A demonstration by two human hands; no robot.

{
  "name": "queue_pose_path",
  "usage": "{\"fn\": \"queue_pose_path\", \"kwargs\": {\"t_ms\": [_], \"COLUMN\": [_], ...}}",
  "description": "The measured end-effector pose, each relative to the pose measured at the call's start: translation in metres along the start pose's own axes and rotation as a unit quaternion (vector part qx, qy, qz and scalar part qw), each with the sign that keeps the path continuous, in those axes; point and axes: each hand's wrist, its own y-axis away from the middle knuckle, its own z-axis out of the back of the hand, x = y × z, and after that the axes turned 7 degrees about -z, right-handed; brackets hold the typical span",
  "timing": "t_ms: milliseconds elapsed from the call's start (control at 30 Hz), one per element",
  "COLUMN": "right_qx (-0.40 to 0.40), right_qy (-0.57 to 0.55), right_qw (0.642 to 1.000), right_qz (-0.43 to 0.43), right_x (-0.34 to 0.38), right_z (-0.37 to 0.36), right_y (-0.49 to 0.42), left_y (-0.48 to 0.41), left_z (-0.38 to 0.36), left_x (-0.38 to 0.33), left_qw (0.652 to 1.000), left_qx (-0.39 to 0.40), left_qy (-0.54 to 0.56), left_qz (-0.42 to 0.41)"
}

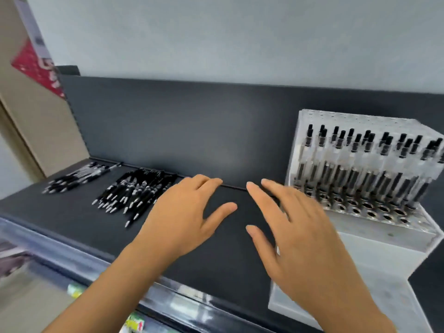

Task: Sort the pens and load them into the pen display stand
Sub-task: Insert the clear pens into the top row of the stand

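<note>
A big heap of black pens [134, 191] with silver tips lies on the dark shelf [72, 217], left of centre. A smaller bunch of black pens [77, 176] lies further left at the back. The clear acrylic pen display stand [384, 239] sits at the right, its back rows filled with upright pens [365, 162] and its front holes bare. My left hand [185, 217] hovers over the shelf beside the big heap, fingers spread, holding nothing. My right hand [295, 234] hovers just left of the stand, fingers straight, holding nothing.
A dark back panel [192, 126] rises behind the shelf, with a pale wall above it. A cardboard box [31, 111] with a red label leans at the far left. A glossy shelf-edge strip [79, 267] runs along the front, with goods showing below it.
</note>
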Motion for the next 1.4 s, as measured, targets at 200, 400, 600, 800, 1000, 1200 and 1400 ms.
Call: {"fn": "queue_pose_path", "kwargs": {"t_ms": [200,400,600,800,1000,1200,1400], "right_qx": [0.107,0.156,0.259,0.273,0.235,0.274,0.333], "right_qy": [-0.066,-0.091,-0.146,-0.17,-0.144,-0.093,-0.053], "right_qw": [0.991,0.983,0.953,0.931,0.92,0.873,0.831], "right_qz": [0.055,0.04,-0.059,-0.176,-0.278,-0.393,-0.442], "right_x": [0.091,0.201,0.305,0.348,0.362,0.359,0.361], "right_z": [-0.045,-0.117,-0.192,-0.25,-0.322,-0.392,-0.403], "right_y": [-0.032,-0.063,-0.11,-0.15,-0.209,-0.26,-0.281], "left_y": [0.064,0.123,0.135,0.116,0.089,0.066,0.047], "left_z": [0.04,0.053,0.056,0.044,0.023,0.014,0.002], "left_x": [0.097,0.222,0.35,0.43,0.484,0.517,0.543], "left_qw": [0.983,0.97,0.971,0.976,0.978,0.981,0.989], "left_qx": [0.046,0.084,0.157,0.17,0.159,0.159,0.138], "left_qy": [-0.152,-0.199,-0.154,-0.1,-0.085,-0.078,-0.033], "left_qz": [0.087,0.114,0.097,0.088,0.102,0.08,0.05]}}
